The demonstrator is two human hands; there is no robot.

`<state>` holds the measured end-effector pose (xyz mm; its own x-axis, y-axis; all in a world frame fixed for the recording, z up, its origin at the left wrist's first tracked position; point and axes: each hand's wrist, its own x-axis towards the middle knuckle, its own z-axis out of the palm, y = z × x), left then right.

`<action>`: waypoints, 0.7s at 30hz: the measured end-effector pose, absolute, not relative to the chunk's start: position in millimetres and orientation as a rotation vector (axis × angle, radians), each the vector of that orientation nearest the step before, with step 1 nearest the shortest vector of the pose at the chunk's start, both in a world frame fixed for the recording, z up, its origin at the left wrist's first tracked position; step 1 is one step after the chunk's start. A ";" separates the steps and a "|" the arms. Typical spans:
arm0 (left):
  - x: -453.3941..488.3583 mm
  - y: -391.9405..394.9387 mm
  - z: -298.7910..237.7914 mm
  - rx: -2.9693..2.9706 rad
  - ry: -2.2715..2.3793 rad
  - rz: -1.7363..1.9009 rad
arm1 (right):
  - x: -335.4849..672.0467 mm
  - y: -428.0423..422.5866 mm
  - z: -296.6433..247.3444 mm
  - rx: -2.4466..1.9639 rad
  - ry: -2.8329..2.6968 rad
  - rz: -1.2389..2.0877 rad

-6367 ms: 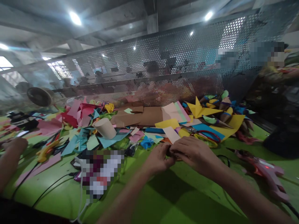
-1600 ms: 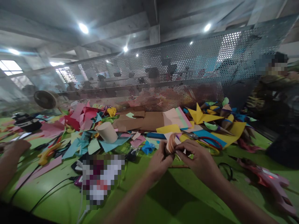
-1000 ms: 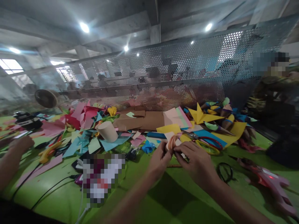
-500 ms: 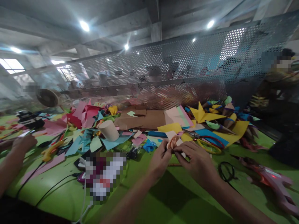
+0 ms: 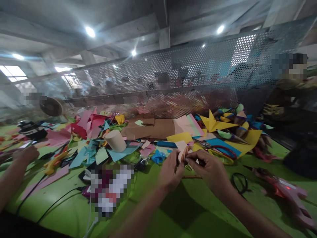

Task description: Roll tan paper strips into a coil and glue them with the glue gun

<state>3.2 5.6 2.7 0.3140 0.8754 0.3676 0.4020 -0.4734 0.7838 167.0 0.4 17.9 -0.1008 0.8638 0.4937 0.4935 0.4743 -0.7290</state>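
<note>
Between my two hands is a small piece of peach folded paper (image 5: 183, 154) with curved, layered edges. My left hand (image 5: 171, 170) is closed round its left side, thumb and fingers pinching it. The fingertips of my right hand (image 5: 206, 165) pinch its lower right edge. Fingers cover much of the paper, so its full shape is hidden. Just beyond the hands lie scissors (image 5: 224, 149) with red and yellow handles and a blue crumpled paper (image 5: 158, 156). A pink glue gun (image 5: 284, 188) with a lit red light rests to the right on the green table (image 5: 146, 201).
Coloured paper scraps, brown sheets (image 5: 158, 128), a cream paper roll (image 5: 115, 140) and a yellow paper star (image 5: 215, 123) crowd the far side. A yellow glue gun (image 5: 54, 162) and cables lie left, near another person's arm (image 5: 15, 175). A perforated metal screen (image 5: 148, 76) stands behind.
The folded paper has turned in my fingers and shows fewer of its layered edges. Both hands have shifted slightly right. The other person's hand at left stays near the same place.
</note>
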 end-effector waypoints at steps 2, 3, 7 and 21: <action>3.7 6.0 1.0 2.029 1.128 1.082 | 166.6 0.1 17.7 -1.148 -1.739 0.473; 4.0 6.0 0.3 2.035 1.131 1.082 | 166.3 -0.3 18.1 -1.144 -1.735 0.464; 5.2 5.8 -1.1 2.030 1.149 1.068 | 164.2 -2.1 21.0 -1.166 -1.733 0.390; 6.0 4.8 6.4 2.000 1.133 1.087 | 161.5 -1.9 20.8 -1.200 -1.759 0.262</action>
